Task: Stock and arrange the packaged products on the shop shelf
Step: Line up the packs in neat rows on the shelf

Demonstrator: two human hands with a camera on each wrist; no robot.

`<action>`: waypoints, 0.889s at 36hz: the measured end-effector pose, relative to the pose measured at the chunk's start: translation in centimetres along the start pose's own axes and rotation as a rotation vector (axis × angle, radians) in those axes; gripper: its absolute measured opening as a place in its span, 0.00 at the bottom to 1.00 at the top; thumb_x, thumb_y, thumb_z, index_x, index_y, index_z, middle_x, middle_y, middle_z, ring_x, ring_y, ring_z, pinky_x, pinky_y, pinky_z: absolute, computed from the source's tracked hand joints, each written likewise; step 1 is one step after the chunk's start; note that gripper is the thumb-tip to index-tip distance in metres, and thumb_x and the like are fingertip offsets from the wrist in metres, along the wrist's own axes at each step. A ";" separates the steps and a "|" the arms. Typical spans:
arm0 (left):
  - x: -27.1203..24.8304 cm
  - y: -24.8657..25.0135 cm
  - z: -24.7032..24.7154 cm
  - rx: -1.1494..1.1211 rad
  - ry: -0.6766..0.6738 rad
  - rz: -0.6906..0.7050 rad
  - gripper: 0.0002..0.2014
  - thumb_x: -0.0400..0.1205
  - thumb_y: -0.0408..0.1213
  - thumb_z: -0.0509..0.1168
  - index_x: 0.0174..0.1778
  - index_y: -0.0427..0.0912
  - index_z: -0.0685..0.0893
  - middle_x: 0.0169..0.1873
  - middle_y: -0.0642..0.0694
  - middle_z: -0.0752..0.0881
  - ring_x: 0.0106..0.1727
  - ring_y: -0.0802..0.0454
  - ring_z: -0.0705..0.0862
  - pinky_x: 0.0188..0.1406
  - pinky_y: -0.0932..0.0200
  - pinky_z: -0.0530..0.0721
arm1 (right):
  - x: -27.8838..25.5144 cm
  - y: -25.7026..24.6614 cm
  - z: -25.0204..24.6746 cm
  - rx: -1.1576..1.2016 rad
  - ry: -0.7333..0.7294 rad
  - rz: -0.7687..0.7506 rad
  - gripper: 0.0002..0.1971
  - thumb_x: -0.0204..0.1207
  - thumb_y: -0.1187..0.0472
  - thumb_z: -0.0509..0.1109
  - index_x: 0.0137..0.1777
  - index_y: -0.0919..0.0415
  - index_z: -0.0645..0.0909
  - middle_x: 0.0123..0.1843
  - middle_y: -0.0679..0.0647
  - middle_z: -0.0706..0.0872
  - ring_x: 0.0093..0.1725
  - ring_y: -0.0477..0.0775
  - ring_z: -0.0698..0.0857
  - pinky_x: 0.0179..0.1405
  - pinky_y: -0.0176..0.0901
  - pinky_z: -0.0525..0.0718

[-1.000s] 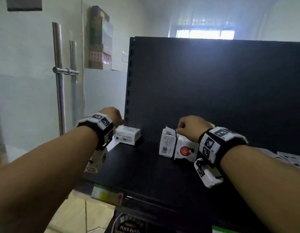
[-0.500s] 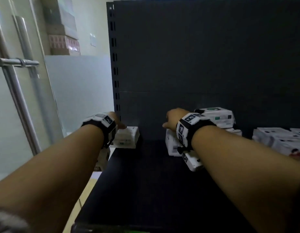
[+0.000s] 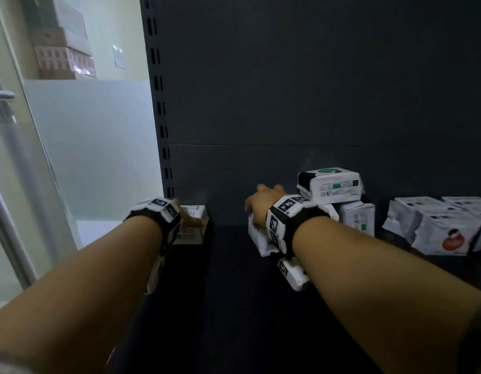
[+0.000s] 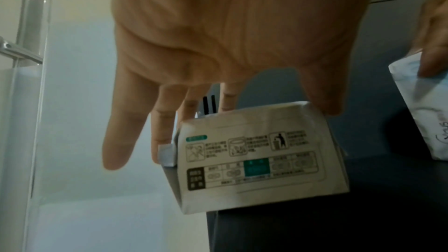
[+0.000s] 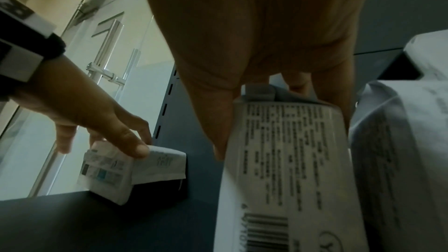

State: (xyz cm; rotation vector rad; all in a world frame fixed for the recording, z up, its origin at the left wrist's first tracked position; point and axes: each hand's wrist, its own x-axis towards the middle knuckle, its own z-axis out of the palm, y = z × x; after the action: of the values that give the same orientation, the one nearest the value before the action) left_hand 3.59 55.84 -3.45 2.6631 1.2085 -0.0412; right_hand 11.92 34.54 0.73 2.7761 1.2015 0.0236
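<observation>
A small white pack (image 3: 192,234) lies in the back left corner of the black shelf (image 3: 234,306). My left hand (image 3: 192,221) grips it, thumb on its right side and fingers behind and to its left (image 4: 254,160). My right hand (image 3: 263,203) grips the top of an upright white pack with a barcode (image 3: 256,238), thumb on its left face and fingers behind (image 5: 286,160). That pack stands against other white packs (image 3: 356,220), and one more pack (image 3: 332,184) lies on top of them.
A pile of white packs (image 3: 444,228) lies at the shelf's right end. The dark back panel (image 3: 315,90) closes the rear, with a slotted upright (image 3: 161,117) at its left edge. Left of the shelf is a glass door with a steel handle (image 3: 1,103), with cardboard boxes (image 3: 63,49) behind it.
Both hands have reached deeper toward the back panel. The left pack now sits closer to the back left corner. The view has tilted down and come nearer the shelf.
</observation>
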 end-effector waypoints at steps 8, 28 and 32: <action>-0.2 -0.1 0.9 0.023 -0.047 0.014 0.61 0.43 0.71 0.64 0.75 0.50 0.63 0.68 0.40 0.78 0.62 0.37 0.79 0.61 0.43 0.79 | -3.1 1.2 0.3 0.130 0.029 -0.080 0.20 0.71 0.59 0.74 0.61 0.37 0.82 0.65 0.50 0.71 0.67 0.68 0.69 0.55 0.51 0.73; -18.3 9.3 -3.9 -0.236 -0.283 0.123 0.24 0.75 0.59 0.67 0.51 0.39 0.84 0.44 0.40 0.84 0.37 0.45 0.82 0.34 0.58 0.79 | -15.1 11.2 -2.5 0.627 0.077 0.293 0.16 0.81 0.53 0.63 0.61 0.61 0.82 0.60 0.57 0.85 0.58 0.57 0.84 0.52 0.39 0.79; -19.4 12.1 -2.7 -0.261 -0.286 0.143 0.23 0.75 0.61 0.67 0.48 0.42 0.82 0.47 0.40 0.85 0.41 0.46 0.82 0.34 0.58 0.78 | -17.3 13.2 -1.7 0.672 0.010 0.360 0.08 0.82 0.57 0.64 0.54 0.60 0.81 0.40 0.52 0.82 0.35 0.49 0.81 0.22 0.26 0.75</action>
State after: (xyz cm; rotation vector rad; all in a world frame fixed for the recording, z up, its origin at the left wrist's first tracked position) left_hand -0.41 34.31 3.66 2.4082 0.8680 -0.2178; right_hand 9.55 13.18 4.42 3.5364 0.7907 -0.4072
